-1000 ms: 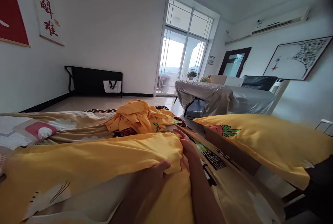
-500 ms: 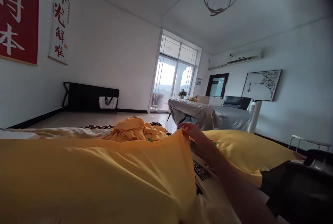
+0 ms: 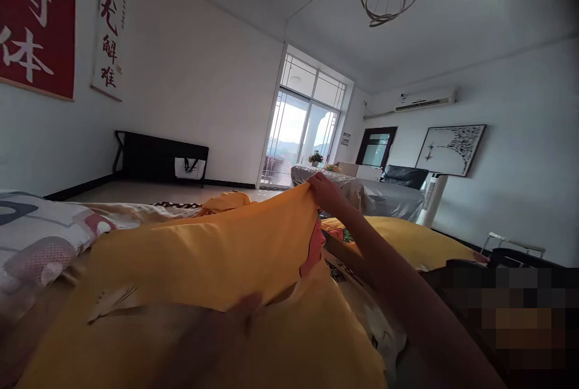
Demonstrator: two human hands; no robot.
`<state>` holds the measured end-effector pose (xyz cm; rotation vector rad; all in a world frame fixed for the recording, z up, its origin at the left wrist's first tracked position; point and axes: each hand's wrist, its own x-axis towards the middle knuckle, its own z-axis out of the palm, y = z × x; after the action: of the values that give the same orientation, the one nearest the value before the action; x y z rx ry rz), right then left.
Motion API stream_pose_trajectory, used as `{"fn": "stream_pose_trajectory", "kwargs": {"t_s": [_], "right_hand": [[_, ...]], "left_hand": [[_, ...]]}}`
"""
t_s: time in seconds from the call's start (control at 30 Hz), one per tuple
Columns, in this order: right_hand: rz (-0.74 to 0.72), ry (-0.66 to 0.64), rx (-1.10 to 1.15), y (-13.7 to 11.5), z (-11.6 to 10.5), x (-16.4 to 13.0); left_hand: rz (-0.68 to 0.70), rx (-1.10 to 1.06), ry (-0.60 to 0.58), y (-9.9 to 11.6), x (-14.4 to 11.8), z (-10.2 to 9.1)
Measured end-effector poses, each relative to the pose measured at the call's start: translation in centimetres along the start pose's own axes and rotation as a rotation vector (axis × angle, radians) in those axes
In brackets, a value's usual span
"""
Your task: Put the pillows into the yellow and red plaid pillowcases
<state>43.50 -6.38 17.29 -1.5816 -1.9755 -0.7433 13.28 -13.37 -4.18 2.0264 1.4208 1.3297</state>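
Note:
My right hand (image 3: pixel 323 190) is closed on the upper corner of a yellow pillowcase (image 3: pixel 253 226), holding it raised and stretched. A pink print shows below that hand. My left hand (image 3: pixel 242 310), smeared by motion, is low against the same pillowcase near a fold or edge; its fingers are unclear. Beyond my right forearm lies a plump yellow pillow (image 3: pixel 398 235) with a fruit print near its left end. Another person's hand (image 3: pixel 480 257) appears at the pillow's far right end.
A white pillow with grey and red shapes (image 3: pixel 40 244) lies at left. Crumpled yellow cloth (image 3: pixel 228 201) sits behind the pillowcase. Farther back stand a plastic-covered table (image 3: pixel 389 199), a black folded frame (image 3: pixel 154 157) and a white bag (image 3: pixel 189 169). The lower right is pixelated.
My right hand has lifted the pillowcase corner higher. My left hand has come into view below, and the pink print and the white patterned pillow now show.

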Motion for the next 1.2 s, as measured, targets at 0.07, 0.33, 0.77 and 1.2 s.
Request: {"fn": "stream_pose_trajectory", "kwargs": {"t_s": [0.07,0.33,0.77,1.2], "right_hand": [[0.075,0.053,0.006,-0.9,-0.6,0.3],[0.041,0.179,-0.097,-6.0,-1.1,0.0],[-0.042,0.16,-0.15,-1.8,-4.1,-2.1],[0.157,0.132,0.054,0.9,-3.2,-2.6]], "left_hand": [[0.05,-0.042,-0.031,0.0,-0.3,-2.7],[0.193,-0.013,0.001,0.8,9.9,-12.1],[0.141,0.19,-0.356,-3.3,15.7,-10.5],[0.132,0.477,-0.309,5.8,15.8,-16.6]]}}
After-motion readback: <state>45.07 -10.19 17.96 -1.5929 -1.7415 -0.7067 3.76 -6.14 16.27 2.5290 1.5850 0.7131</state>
